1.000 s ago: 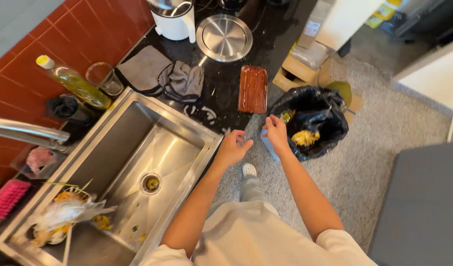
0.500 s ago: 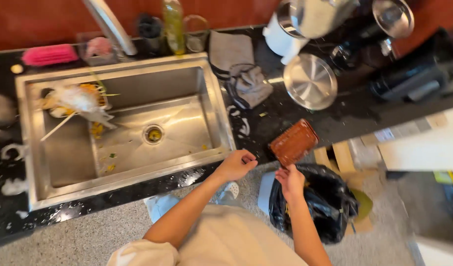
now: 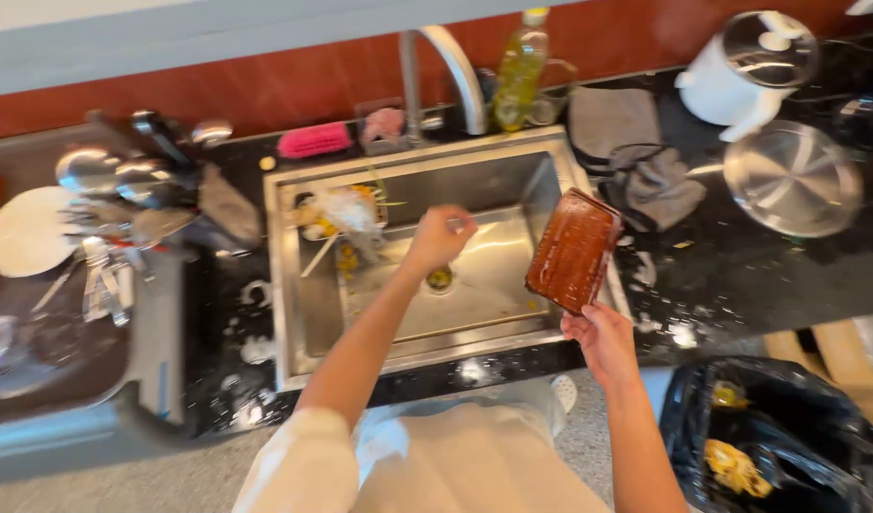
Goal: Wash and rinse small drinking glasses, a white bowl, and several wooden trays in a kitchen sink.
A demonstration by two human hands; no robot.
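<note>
Two hands are at work over the steel sink (image 3: 294,285) in the single head view. The right hand (image 3: 603,337) grips the lower corner of a brown rectangular tray (image 3: 574,249), holding it tilted above the right rim of the basin; half a second ago that tray was out over the black rubbish bag (image 3: 778,437), so it has come back from the bag to the sink, which suggests the scraping is finished and the tray is ready for washing. The left hand (image 3: 439,237) has moved as well, from the counter edge to a spot above the drain (image 3: 439,278), with its fingers curled loosely inward; whether it holds anything I cannot tell. Food scraps and a crumpled wrapper (image 3: 346,211) lie in the basin's back left corner, near where the tray would go down. Behind the sink stand the tap (image 3: 451,57), an oil bottle (image 3: 520,66) and a pink brush (image 3: 315,140). Grey cloths (image 3: 645,171) and a steel lid (image 3: 793,179) rest on the wet black counter (image 3: 740,285) to the right, while a rack of ladles and plates (image 3: 123,209) crowds the left.
</note>
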